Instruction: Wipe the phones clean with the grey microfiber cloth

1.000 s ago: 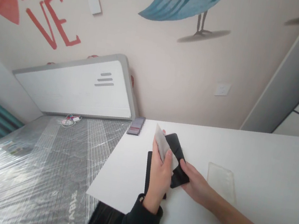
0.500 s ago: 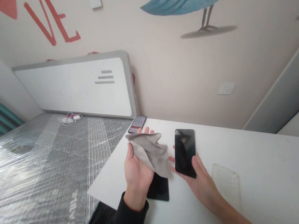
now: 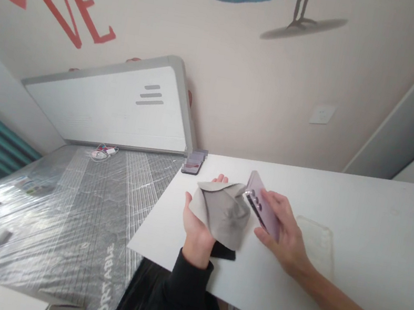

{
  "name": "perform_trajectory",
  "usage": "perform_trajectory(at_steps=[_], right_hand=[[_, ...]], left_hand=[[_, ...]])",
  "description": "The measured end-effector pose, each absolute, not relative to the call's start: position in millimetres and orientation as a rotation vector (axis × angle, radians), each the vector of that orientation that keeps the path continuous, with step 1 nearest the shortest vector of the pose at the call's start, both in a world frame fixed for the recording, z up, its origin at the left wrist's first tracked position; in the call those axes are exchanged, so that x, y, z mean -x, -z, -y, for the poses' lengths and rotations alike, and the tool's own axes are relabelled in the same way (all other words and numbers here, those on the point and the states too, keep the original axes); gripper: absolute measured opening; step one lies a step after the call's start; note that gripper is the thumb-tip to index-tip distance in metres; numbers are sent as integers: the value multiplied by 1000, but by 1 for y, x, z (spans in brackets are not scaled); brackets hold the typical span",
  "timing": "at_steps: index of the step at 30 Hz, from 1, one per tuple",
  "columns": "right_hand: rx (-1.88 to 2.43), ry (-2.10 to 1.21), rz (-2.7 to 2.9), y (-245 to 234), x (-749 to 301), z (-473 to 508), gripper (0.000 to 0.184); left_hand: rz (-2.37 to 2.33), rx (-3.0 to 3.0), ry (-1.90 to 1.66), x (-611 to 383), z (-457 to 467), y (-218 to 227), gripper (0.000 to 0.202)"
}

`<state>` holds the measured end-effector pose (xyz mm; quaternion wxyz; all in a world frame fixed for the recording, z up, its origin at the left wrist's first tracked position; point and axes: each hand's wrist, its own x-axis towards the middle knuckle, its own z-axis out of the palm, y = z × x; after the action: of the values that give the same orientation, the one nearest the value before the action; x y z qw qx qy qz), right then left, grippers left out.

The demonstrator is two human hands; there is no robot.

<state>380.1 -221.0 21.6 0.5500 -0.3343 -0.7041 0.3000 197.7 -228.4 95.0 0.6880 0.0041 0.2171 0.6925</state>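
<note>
The right hand (image 3: 285,237) is curled around a lilac phone (image 3: 267,211), which is pinched along its edges between thumb and fingers, raised above the table and tilted, so that a smooth, rounded slab with a row of round lenses is presented. The left hand (image 3: 199,233) is spread palm up, and over it a soft, matt grey cloth (image 3: 223,212) is draped in loose folds; whether the cloth is touched by the phone cannot be told. Beneath the cloth, a flat black slab (image 3: 225,252) is partly hidden. To the right, a translucent, round-cornered case (image 3: 315,242) is laid on the smooth white table (image 3: 269,299), partly covered by the right forearm. At the far left corner a second phone (image 3: 192,164) is placed, its screen obscured. Beyond, a mattress (image 3: 79,218) is wrapped in glossy, creased film, and a white headboard (image 3: 105,116) is marked by three slots. In all, two hands, two phones, one cloth, one black slab and one case are counted.
</note>
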Motion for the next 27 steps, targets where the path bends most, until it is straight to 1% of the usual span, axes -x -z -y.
perform_trajectory(at_steps=[4,6,9,13,17,23,27], right_hand=[[698,-643,1967,-27,-382,223,61],[647,-646,2071,-27,-380,224,62],[645,-667,2122,-26,-379,224,62],[787,-635,2077,-24,-379,221,59],[891,-568,2049,-25,-380,219,62],[670,-599,2185,-30,-376,228,62],[809,-685,2125,-33,-376,227,59]], left_hand=[[-575,31,-1563,-195,230,-102,75],[-573,20,-1588,-197,233,-105,72],[-570,-11,-1609,-204,240,-106,63],[-575,-14,-1519,-217,248,-98,52],[-585,14,-1482,-221,252,-94,41],[-590,-60,-1610,-203,247,-102,48],[-645,-50,-1539,-205,251,-102,51]])
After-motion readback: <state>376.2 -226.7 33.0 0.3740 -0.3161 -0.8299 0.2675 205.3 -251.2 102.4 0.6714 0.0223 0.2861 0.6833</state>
